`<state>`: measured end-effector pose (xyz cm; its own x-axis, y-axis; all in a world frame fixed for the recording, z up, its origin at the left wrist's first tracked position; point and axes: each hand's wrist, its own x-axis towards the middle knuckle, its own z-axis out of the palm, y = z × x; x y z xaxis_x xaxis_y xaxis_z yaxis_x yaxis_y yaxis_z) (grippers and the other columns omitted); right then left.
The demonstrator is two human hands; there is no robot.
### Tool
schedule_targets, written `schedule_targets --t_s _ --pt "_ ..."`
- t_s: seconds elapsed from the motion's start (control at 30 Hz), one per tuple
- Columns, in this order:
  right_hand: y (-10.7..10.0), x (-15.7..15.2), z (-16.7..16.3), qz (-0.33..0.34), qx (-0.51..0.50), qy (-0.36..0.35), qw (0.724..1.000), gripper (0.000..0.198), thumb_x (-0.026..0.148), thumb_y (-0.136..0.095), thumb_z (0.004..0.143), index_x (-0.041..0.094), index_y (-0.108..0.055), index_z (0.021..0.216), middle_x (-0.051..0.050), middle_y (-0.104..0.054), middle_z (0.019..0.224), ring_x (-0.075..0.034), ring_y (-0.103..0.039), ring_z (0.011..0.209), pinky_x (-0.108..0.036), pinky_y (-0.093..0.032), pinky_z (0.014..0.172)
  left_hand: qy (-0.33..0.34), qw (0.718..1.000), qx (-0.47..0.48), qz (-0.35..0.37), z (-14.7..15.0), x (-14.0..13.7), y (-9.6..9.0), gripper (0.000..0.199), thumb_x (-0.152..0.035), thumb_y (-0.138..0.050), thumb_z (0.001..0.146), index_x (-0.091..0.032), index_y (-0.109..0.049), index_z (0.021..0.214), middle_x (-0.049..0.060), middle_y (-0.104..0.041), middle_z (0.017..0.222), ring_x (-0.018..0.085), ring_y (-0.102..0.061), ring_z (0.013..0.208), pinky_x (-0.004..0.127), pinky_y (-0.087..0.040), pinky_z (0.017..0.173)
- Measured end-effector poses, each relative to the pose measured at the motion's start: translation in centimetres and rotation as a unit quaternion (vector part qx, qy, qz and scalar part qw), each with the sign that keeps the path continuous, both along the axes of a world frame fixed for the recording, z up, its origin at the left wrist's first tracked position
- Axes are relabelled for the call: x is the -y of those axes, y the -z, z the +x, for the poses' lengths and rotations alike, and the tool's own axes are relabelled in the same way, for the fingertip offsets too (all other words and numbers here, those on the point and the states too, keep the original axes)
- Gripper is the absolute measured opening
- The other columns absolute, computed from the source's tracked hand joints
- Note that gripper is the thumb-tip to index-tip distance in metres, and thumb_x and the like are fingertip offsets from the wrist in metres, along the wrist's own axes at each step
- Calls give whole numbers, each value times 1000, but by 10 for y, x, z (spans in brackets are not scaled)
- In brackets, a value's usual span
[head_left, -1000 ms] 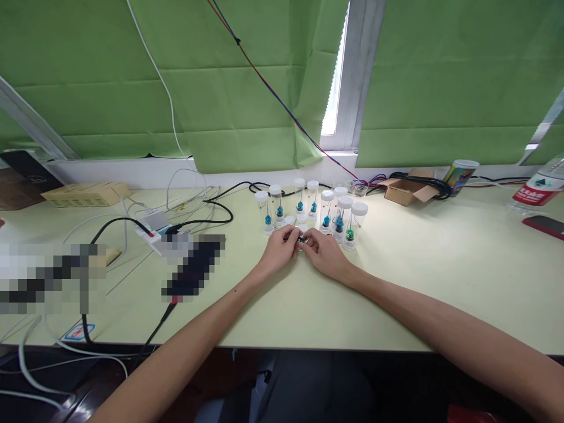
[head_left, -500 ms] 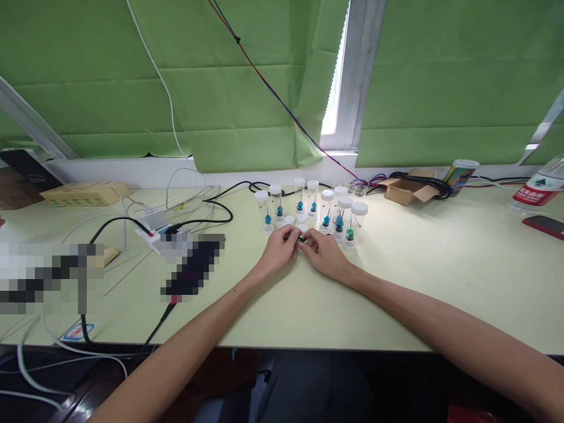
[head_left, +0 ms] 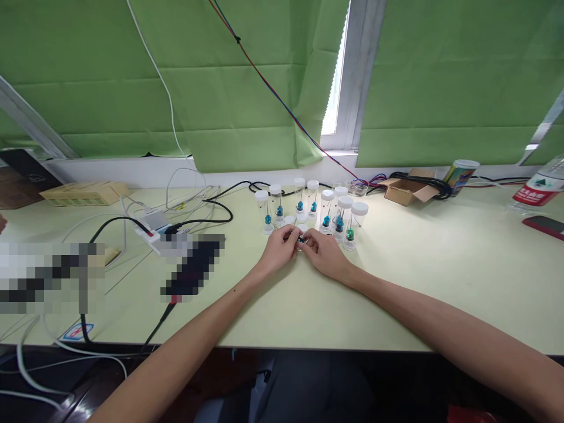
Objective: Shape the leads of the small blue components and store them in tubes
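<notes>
My left hand (head_left: 282, 242) and my right hand (head_left: 323, 249) meet near the middle of the table, fingers closed. Between their fingertips they pinch a small dark part (head_left: 301, 239); it is too small to name. Just beyond stand several clear tubes with white lids, among them one at the left (head_left: 264, 211) and one at the right (head_left: 355, 225). Inside most tubes is a small blue piece with a thin wire, such as this blue piece (head_left: 326, 221). The right tube holds a green piece (head_left: 349, 234). Low white lids (head_left: 289, 220) show right behind my fingers.
A power strip (head_left: 152, 229) with tangled cables lies at the left, near a blurred dark device (head_left: 194, 267). Behind are a yellow block (head_left: 86, 192), an open cardboard box (head_left: 408, 189), a can (head_left: 462, 176) and a bottle (head_left: 537, 185). A red-edged phone (head_left: 544, 226) lies far right.
My hands and the small dark part stay almost still. At the far left edge, part of another person's hand shows slightly more than before.
</notes>
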<state>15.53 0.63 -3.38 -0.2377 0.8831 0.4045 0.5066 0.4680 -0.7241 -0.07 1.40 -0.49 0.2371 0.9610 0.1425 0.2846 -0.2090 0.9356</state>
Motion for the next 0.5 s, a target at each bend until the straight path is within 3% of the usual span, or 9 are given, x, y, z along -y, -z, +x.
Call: schedule_targets --t_s 0.5 --pt "2 -1 0 6 8 -3 1000 7 25 -57 92 20 -61 94 2 -65 68 -15 -58 62 -26 -40 62 0 1000 -7 6 -1 -1 1 28 -42 -50 90 -18 -63 83 -3 -49 52 11 -43 46 26 -33 49"
